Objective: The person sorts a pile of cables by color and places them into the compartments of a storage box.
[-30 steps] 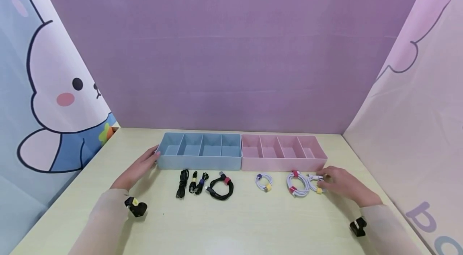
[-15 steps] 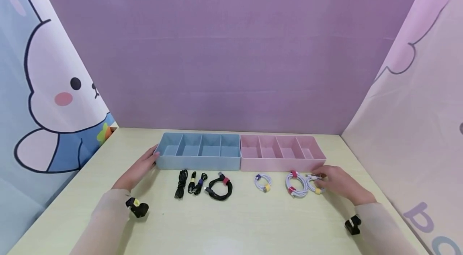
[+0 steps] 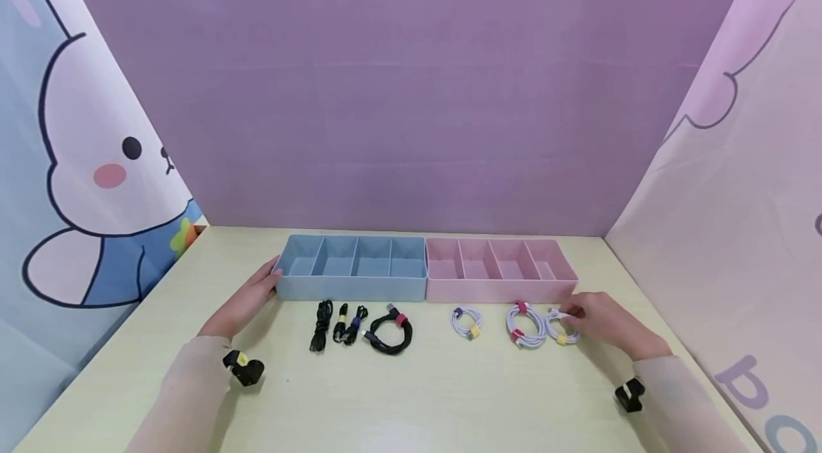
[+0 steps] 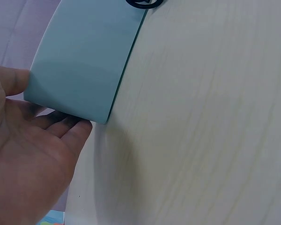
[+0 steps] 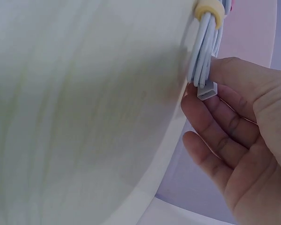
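Observation:
My left hand (image 3: 247,299) rests at the left end of a blue divided box (image 3: 352,289), its thumb at the rim and its other fingers against the end wall. In the left wrist view, the blue box (image 4: 79,61) shows the end that the hand (image 4: 33,150) touches. With thumb and fingertips, my right hand (image 3: 613,324) pinches the rightmost coiled white cable (image 3: 561,340). The right wrist view has this USB cable (image 5: 203,51) at the fingertips of the right hand (image 5: 243,131), its plug (image 5: 207,91) poking out below a yellow tie (image 5: 210,13).
A pink divided box (image 3: 501,291) adjoins the blue one. Before them lie a white cable coil with red ties (image 3: 529,341), a smaller white coil (image 3: 474,332), a black ring-shaped cable (image 3: 389,349) and several black cable bundles (image 3: 321,328). A purple backdrop (image 3: 411,82) stands behind.
My right fingers have drawn together on the end of the rightmost white cable, which now lifts slightly. The left hand stays at the blue box, and the head view has shifted a little.

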The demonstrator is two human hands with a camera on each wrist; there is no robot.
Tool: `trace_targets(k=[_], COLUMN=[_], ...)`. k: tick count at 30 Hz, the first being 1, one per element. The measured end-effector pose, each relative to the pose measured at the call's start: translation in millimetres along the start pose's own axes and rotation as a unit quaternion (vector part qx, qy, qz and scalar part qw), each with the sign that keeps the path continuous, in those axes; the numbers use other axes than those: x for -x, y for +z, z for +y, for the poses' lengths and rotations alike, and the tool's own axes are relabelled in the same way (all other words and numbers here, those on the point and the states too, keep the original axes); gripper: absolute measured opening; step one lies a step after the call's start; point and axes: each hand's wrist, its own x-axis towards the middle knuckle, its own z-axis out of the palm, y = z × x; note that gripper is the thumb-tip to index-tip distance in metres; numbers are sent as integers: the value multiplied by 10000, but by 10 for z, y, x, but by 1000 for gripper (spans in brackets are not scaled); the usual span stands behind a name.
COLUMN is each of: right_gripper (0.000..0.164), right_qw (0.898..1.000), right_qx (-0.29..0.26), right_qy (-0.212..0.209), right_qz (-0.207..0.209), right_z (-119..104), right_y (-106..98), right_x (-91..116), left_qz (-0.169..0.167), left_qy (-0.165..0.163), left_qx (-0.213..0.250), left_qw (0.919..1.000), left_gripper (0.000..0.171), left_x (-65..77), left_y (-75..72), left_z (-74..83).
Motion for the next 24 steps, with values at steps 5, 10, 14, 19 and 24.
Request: trace_targets(k=[5, 10, 14, 19, 24], right_gripper=[4, 5, 5, 5, 6], right_qw=[9999, 9997, 9993, 9988, 9990], right_qx=[-142, -234, -352, -466, -444], right_qy=[-28, -68, -101, -116, -65], right_qz=[-3, 4, 19, 59, 38], right_z=[8, 14, 30, 23, 6], right_y=[-26, -64, -78, -93, -107], right_x=[9, 28, 38, 55, 44], left_qz=[-16, -38, -35, -52, -25], left_qy=[64, -29, -122, -68, -43], left_qx=[63, 20, -24, 38, 42], left_qw=[10000, 10000, 9999, 10000, 10000], left_gripper=[65, 65, 66, 66, 65], left_x=[-1, -6, 8, -7, -6], left_y=[-10, -10, -11, -3, -8], left_z=[-2, 8, 24, 8, 2])
